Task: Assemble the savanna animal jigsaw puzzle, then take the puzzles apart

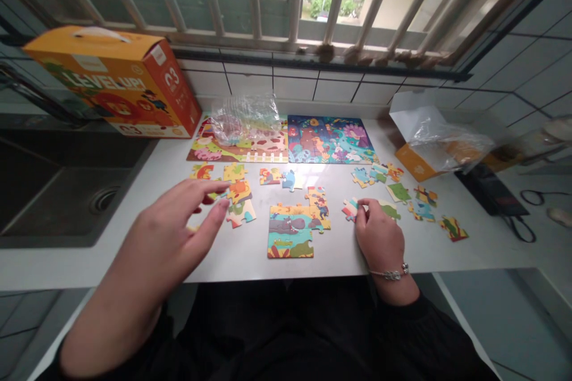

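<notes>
My left hand [181, 220] is over the loose puzzle pieces on the left, thumb and index finger apart. Just beyond its fingertips lies an orange and yellow puzzle piece [240, 189], with a pale green piece [242, 212] below it. On the right, my right hand [379, 235] has its fingers curled at the edge of a red, white and blue puzzle piece [350, 209], pinching it near the counter; part of that piece is covered. Between the hands lies a partly joined puzzle [289, 232] showing a grey hippo in water.
Two picture sheets, a farm one [241, 152] and a dark blue one [330, 140], lie behind the pieces. An orange box [111, 86] stands by the sink [49, 190]. Plastic wrap [245, 116], an opened carton [415, 161] and a black device [491, 190] are also there.
</notes>
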`<state>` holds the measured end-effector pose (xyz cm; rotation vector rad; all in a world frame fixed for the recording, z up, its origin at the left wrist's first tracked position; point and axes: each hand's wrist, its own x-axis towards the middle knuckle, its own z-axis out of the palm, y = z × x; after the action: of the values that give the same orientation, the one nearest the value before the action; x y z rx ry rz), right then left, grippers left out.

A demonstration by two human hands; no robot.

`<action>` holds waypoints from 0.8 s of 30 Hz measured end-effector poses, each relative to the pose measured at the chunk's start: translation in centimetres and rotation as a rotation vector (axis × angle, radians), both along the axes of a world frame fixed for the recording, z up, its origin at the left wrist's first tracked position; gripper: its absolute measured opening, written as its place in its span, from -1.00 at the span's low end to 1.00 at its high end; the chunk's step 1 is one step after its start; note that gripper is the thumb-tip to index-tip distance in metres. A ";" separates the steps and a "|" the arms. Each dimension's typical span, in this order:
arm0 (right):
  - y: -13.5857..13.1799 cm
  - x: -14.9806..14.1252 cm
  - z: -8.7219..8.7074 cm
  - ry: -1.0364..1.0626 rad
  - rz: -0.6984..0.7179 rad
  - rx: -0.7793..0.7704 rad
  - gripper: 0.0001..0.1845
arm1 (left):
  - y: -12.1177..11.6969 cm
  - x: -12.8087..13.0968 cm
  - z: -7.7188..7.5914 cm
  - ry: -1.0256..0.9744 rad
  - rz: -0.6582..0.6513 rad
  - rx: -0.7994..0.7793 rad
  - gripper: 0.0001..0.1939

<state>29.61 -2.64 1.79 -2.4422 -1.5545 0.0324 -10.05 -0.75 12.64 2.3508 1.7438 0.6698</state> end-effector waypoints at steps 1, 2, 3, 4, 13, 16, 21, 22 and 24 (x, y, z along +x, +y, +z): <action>0.0 0.0 0.0 0.000 -0.003 -0.003 -0.73 | 2.2 0.4 -0.7 0.079 -0.019 -0.011 -0.53; 0.0 0.0 0.0 -0.001 -0.005 -0.007 -0.72 | 4.1 0.5 -1.6 0.155 -0.026 -0.042 -0.50; 0.0 0.0 0.0 -0.003 -0.008 -0.011 -0.71 | 5.7 0.3 -2.7 0.228 -0.018 -0.120 -0.46; 0.0 0.0 -0.1 -0.004 -0.010 -0.014 -0.71 | 7.0 -0.1 -3.9 0.267 0.036 -0.161 -0.44; 0.1 0.0 0.0 -0.008 -0.015 -0.029 -0.71 | 10.8 -2.9 -7.9 0.308 0.066 -0.267 -0.48; 0.1 0.0 0.1 -0.008 -0.008 -0.023 -0.72 | 11.6 -3.5 -7.3 0.247 0.079 -0.337 -0.46; 0.0 0.0 -0.1 -0.026 0.003 -0.010 -0.72 | 11.8 -4.2 -6.8 0.198 0.140 -0.321 -0.50; 0.0 0.0 -0.2 -0.028 0.006 -0.005 -0.72 | 11.4 -4.1 -6.5 0.176 0.159 -0.288 -0.56; 0.0 0.1 -0.4 -0.015 0.021 0.017 -0.73 | 10.3 -3.5 -5.8 0.088 0.221 -0.228 -0.66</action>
<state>29.68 -2.65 1.37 -2.4183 -1.5808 0.0040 -13.55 9.57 6.88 2.0858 2.0185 0.3745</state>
